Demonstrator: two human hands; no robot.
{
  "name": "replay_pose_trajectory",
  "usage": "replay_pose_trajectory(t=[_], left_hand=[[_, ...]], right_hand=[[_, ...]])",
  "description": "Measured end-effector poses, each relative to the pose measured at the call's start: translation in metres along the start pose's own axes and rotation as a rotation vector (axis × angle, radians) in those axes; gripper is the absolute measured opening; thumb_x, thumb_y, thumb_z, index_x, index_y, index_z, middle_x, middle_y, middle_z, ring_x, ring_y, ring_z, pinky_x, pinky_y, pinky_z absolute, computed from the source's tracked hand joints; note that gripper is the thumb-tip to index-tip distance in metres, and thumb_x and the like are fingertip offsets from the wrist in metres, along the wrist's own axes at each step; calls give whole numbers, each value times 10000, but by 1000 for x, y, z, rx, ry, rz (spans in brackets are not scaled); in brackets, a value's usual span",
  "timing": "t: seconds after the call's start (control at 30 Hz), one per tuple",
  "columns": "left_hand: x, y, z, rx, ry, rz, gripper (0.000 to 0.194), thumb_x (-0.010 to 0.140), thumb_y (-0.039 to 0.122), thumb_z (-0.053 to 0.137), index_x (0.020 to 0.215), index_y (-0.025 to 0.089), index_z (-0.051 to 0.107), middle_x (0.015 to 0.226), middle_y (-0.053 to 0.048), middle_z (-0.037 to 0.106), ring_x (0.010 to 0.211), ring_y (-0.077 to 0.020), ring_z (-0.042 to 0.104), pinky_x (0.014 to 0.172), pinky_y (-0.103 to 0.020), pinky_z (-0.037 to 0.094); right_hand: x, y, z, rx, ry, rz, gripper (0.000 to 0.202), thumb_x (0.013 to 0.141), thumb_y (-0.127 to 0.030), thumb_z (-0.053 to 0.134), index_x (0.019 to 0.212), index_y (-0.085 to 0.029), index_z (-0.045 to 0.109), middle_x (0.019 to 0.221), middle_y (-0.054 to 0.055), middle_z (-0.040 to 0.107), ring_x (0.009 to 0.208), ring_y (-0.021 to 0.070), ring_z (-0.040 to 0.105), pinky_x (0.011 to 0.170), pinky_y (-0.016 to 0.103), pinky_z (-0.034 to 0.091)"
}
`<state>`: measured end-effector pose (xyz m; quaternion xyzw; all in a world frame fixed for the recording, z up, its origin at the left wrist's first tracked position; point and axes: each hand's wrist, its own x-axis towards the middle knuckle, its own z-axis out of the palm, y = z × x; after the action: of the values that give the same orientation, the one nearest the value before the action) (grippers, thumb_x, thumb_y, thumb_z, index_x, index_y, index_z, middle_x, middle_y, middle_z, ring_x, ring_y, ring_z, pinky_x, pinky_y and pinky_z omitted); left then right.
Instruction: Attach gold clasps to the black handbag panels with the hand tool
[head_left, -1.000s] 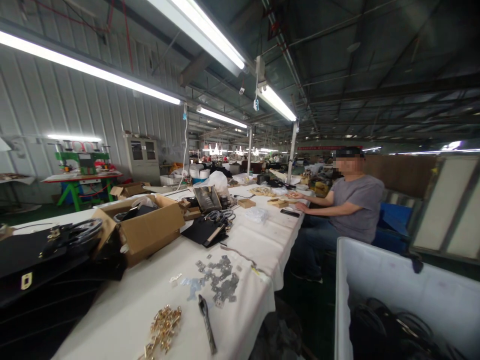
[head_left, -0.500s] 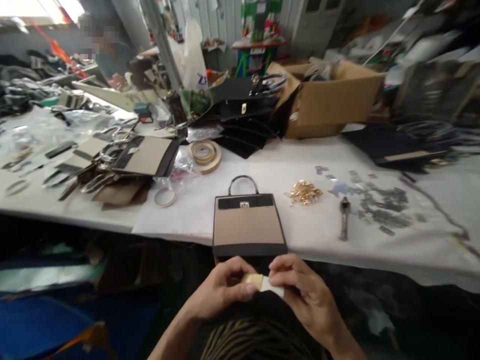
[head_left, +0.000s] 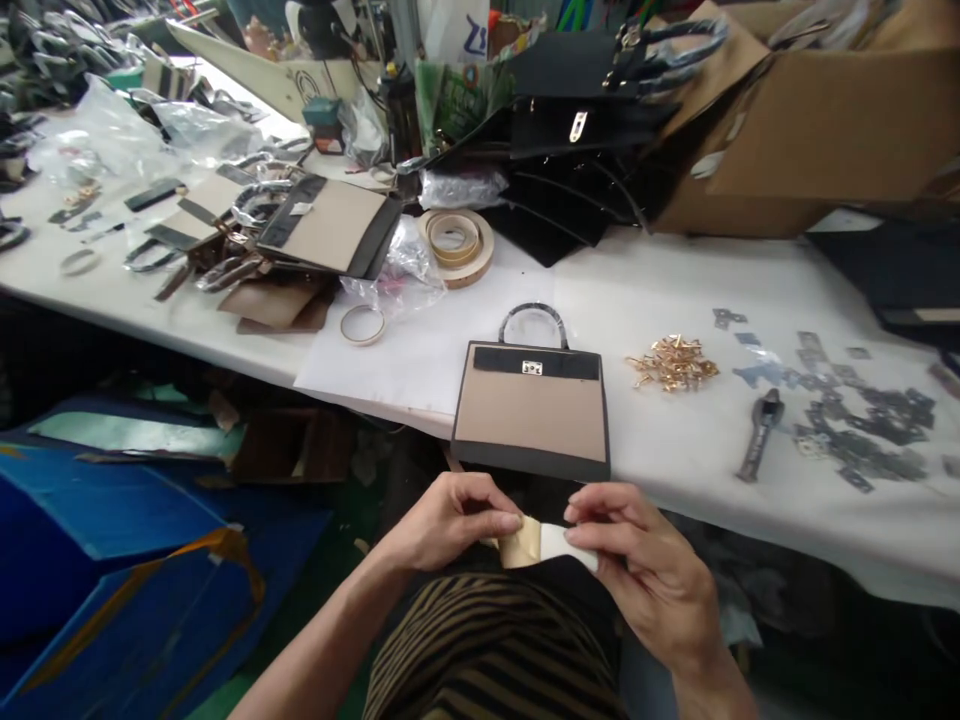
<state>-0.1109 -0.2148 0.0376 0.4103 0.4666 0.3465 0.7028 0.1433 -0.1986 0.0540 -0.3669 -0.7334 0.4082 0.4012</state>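
Note:
Just in front of my body, both hands hold a small two-toned strip. My left hand [head_left: 469,520] pinches its pale yellow part [head_left: 521,543] between thumb and fingers. The white part [head_left: 559,546] sits in the grip of my right hand [head_left: 649,560], with the thumb under it and fingers above. Whether the two parts are one piece or two stuck together I cannot tell. Beyond my hands a beige and black handbag [head_left: 534,405] lies at the table's near edge, its looped handle pointing away and a metal clasp on its dark band.
Gold-coloured fasteners [head_left: 673,363], a dark hand tool [head_left: 761,435] and scattered metal plates [head_left: 874,415] lie right of the bag. To the left are tape rolls [head_left: 459,245] and stacked bag pieces [head_left: 330,225]. A cardboard box [head_left: 832,130] and black bags [head_left: 585,130] stand behind. Blue bins [head_left: 97,520] are below the table.
My view has tilted down and shifted left, so the table appears nearer. The yellow part now shows more between my hands, and the white part looks bent.

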Motion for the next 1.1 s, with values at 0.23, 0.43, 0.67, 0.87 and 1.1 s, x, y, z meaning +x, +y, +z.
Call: replay_pose_trajectory(t=[0.23,0.43,0.67,0.87,1.1], left_hand=[[-12,-1,-36,53,130,10,347,887,474,765,865,129,737,808,-41,702,730,-136,595,708,-244,462],[-36,-3,-73,250,347,7,386,932,501,691,1107,162,752,939,-53,717,827,-166,617,740,-249,476],[-68,-21,-121,639,499,-95,459,910,549,676,1195,194,739,830,-24,682,752,-191,632,685,-279,503],[-61,-2,-81,825,534,242,290,961,430,659,1154,238,760,1258,-94,716,1199,-282,653,1093,-414,490],[-9,34,34,573,-21,435,452,906,418,767,1316,245,685,1238,-89,739,1120,-224,697,994,-302,534]], right_hand=[[-9,1,-17,-12,37,-5,266,899,-43,673,1013,-260,776,1153,84,646,986,202,695,825,313,613],[-18,1,-30,16,70,15,254,864,-30,697,991,-240,765,1130,93,654,968,227,695,815,341,612],[-17,-3,-29,64,86,80,195,856,-67,729,956,-234,744,1035,76,707,952,236,711,819,341,590],[-8,-11,-12,117,31,179,141,925,-115,689,987,-241,705,1002,56,716,890,184,697,805,297,578],[-11,-15,-4,124,47,220,125,940,-156,691,1000,-265,707,954,26,701,905,174,683,805,261,558]])
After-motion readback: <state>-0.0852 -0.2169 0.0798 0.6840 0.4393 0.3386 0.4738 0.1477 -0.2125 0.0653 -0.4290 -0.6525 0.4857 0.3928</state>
